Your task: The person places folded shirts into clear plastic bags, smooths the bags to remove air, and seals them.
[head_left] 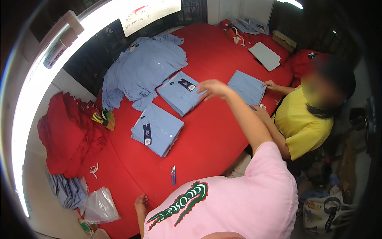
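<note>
My right hand [213, 88], arm stretched forward, has its fingers apart at the right edge of a folded light-blue polo shirt [179, 101]. A dark hang tag [187, 85] lies on that shirt; whether my fingertips touch the cloth is hard to tell. My left hand [141, 203] rests at the near edge of the red-covered table [207, 147], fingers loosely apart and holding nothing. Closer to me is a second folded light-blue polo shirt [161, 129] with its own tag [147, 134]. Blue-handled thread snips [173, 175] lie in front of my body.
A heap of light-blue shirts [145, 65] lies at the back, red garments [69, 135] at left. Clear plastic bags [101, 205] sit beside stacked blue shirts [65, 191]. At right, a co-worker in yellow [302, 119] handles a folded blue garment [246, 87].
</note>
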A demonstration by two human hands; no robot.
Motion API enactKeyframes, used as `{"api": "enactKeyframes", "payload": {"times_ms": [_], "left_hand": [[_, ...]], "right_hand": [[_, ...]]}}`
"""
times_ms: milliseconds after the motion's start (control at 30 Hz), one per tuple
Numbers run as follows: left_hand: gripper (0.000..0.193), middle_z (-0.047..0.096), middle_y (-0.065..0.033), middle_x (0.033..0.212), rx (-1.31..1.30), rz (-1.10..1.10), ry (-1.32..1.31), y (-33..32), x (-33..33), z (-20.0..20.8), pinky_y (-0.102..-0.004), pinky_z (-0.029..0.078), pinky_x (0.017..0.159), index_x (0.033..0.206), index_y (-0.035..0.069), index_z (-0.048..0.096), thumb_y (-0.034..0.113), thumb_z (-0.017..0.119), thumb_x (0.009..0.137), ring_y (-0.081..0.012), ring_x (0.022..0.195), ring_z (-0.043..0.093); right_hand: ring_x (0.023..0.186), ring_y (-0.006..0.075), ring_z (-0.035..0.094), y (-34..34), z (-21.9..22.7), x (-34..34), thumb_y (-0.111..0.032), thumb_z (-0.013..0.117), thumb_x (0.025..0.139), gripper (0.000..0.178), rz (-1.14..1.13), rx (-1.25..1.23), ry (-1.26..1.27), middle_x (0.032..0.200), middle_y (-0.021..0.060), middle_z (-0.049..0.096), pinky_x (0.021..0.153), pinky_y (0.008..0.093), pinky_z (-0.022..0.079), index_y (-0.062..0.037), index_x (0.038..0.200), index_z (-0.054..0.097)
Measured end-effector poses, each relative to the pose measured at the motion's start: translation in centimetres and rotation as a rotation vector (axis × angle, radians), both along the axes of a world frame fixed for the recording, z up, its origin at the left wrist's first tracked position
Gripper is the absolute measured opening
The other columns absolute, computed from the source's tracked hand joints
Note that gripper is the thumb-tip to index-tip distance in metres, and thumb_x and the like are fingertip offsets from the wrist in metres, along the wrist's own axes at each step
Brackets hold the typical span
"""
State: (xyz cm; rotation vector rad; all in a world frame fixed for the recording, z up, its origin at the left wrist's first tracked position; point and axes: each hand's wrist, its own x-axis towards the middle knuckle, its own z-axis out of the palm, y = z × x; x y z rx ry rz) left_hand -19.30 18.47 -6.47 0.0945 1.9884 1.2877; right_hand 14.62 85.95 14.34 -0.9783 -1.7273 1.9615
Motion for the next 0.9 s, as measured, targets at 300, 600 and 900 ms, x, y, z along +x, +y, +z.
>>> {"api": "enactKeyframes", "payload": {"times_ms": [300, 600, 900], "left_hand": [[0.02, 0.076, -0.0043, 0.094, 0.078, 0.012, 0.159, -2.6, -0.6, -0.6, -0.0259, 0.052, 0.072, 0.106, 0.003, 0.075, 0.022, 0.069, 0.106, -0.0098, 0.081, 0.068], [0.028, 0.067, -0.0211, 0.128, -0.35, 0.102, 1.216, -12.1, -8.1, 6.2, -0.0493, 0.051, 0.105, 0.122, 0.004, 0.073, 0.013, 0.074, 0.095, -0.0424, 0.12, 0.063], [0.028, 0.068, -0.0128, 0.142, -0.593, 0.05, 0.998, -18.6, -14.6, 2.0, -0.0483, 0.045, 0.114, 0.112, 0.008, 0.079, 0.02, 0.083, 0.087, -0.0298, 0.13, 0.063]], "right_hand": [[0.09, 0.0193, 0.079, -19.5, -2.5, -12.2, -0.033, 0.069, 0.106, 0.037, 0.56, -0.048, -0.041, 0.106, 0.0125, 0.081, 0.075, 0.0302, 0.059, -0.0023, 0.127, 0.071], [0.094, 0.0178, 0.076, -37.8, -9.1, -20.7, -0.023, 0.075, 0.102, 0.033, 0.934, 0.391, -0.296, 0.107, 0.0112, 0.079, 0.078, 0.0315, 0.059, 0.0027, 0.122, 0.073], [0.102, 0.0194, 0.075, -49.7, -10.0, -26.1, -0.022, 0.075, 0.101, 0.035, 1.014, 0.221, -0.364, 0.106, 0.0134, 0.079, 0.092, 0.0335, 0.058, 0.0022, 0.127, 0.072]]}}
